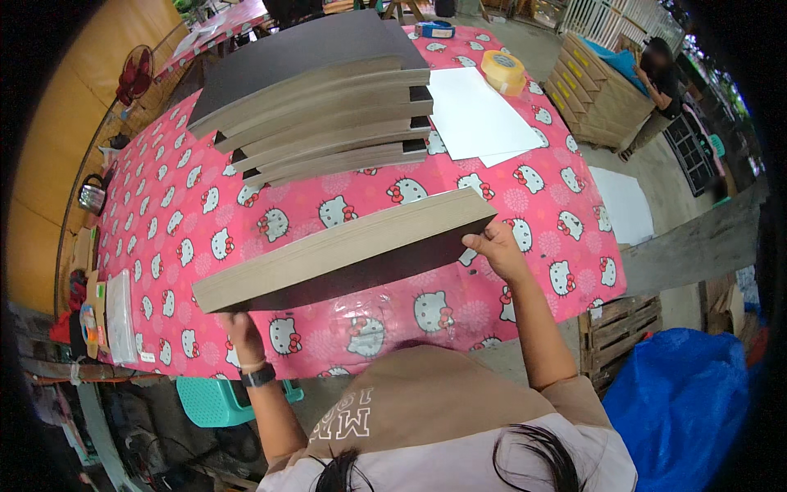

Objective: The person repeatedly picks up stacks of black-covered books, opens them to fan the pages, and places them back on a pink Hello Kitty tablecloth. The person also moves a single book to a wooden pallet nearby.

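Note:
Between both hands is a thick stack of black-faced boards, tilted so its layered grey-beige long edge shows. My left hand, with a dark watch at the wrist, grips its lower left corner; most of those fingers are behind the corner. At the right end, my right hand is closed on the other corner, thumb on the black face. Beyond it, a taller pile of similar black-faced boards stands on the table, its bundles slightly offset from each other.
A pink cartoon-patterned cloth covers the table. White sheets, a roll of yellowish tape and a blue roll lie far right. Clear plastic rests at the left edge. A green stool and blue sack flank me. Another person stands far right.

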A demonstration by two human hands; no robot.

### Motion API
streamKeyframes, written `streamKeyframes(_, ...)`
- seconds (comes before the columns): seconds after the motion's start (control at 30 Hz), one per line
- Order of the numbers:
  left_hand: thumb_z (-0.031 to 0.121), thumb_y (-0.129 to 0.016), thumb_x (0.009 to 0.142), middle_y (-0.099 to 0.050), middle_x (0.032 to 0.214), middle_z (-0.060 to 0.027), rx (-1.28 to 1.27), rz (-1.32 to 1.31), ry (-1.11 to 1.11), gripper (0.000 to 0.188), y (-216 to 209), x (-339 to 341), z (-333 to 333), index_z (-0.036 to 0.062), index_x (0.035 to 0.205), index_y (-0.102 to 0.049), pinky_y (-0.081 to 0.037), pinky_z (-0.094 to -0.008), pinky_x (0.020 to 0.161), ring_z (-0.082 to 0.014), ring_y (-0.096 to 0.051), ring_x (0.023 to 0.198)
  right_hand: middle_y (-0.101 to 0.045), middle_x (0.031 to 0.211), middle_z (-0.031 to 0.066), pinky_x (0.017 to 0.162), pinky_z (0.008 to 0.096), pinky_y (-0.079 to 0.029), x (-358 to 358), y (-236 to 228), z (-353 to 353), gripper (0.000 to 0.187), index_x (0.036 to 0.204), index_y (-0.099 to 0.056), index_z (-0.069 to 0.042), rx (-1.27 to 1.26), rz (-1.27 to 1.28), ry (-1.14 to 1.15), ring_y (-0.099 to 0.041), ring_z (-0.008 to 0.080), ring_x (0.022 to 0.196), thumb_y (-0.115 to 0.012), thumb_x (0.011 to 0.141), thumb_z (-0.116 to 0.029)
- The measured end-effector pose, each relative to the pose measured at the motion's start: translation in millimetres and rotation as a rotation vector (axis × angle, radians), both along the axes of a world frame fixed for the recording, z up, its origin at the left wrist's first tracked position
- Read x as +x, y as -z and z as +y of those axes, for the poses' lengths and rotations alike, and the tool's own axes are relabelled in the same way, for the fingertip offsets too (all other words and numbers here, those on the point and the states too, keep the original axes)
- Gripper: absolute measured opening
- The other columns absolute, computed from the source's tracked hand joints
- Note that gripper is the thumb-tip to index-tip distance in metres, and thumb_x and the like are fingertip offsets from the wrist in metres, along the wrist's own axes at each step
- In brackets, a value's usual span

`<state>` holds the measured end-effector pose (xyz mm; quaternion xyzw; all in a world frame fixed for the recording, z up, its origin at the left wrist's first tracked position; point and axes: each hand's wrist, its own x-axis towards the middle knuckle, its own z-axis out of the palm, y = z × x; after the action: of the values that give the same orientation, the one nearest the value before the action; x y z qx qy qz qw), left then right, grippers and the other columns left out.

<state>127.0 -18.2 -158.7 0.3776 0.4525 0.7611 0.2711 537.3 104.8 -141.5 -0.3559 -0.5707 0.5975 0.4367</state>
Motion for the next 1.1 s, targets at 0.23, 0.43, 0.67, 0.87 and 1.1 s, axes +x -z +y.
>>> streamKeyframes(0.23,0.032,-0.056,0.082,-0.05,0.124,-0.0173,-0.145,1.261,-0.258,0.051,-123,91,45,0.0027,0.124,-0.047,-0.029,-0.04,0.101,-0.0302,-0.044,0.117,-0.059,0.106,0.0052,0.085,0.0276,-0.042,-5,3,-9,0.034,0.112,-0.054,0.002,0.02,-0.021,0.114,-0.053,0.0124,0.095,-0.061,0.084,-0.016)
streamKeyframes(0.43,0.045,-0.063,0.074,-0.054,0.068,-0.0114,-0.487,1.412,-0.11,0.042,-129,107,68,0.0034,0.078,-0.061,-0.04,-0.039,0.063,-0.0309,-0.053,0.068,-0.054,0.116,0.0095,0.095,0.0323,-0.037,-19,-40,-34,0.045,0.124,-0.048,0.001,0.169,0.075,0.399,-0.049,0.0174,0.106,-0.062,0.083,-0.015)
streamKeyframes(0.67,0.05,-0.066,0.069,-0.047,0.064,-0.011,-0.466,1.37,-0.106,0.05,-129,112,69,0.0016,0.072,-0.056,-0.037,-0.037,0.059,-0.0295,-0.049,0.062,-0.052,0.119,0.0123,0.095,0.0317,-0.036,-11,-48,-41,0.046,0.125,-0.049,0.0,0.31,-0.053,0.422,-0.047,0.0183,0.108,-0.059,0.08,-0.008)
streamKeyframes(0.87,0.047,-0.065,0.071,-0.052,0.065,-0.0131,-0.47,1.416,-0.126,0.048,-129,111,69,0.001,0.081,-0.06,-0.036,-0.0362,0.055,-0.0283,-0.049,0.059,-0.054,0.117,0.0115,0.097,0.0323,-0.032,-13,-51,-47,0.047,0.124,-0.05,-0.001,0.391,-0.154,0.465,-0.046,0.0202,0.11,-0.06,0.079,-0.009)
streamKeyframes(1.1,0.049,-0.067,0.069,-0.049,0.064,-0.0105,-0.502,1.364,-0.124,0.048,-127,112,69,0.002,0.069,-0.054,-0.036,-0.0374,0.06,-0.0297,-0.048,0.061,-0.054,0.109,0.01,0.094,0.0319,-0.033,-9,-48,-46,0.048,0.124,-0.05,-0.001,0.47,-0.231,0.502,-0.047,0.0196,0.104,-0.061,0.078,-0.011)
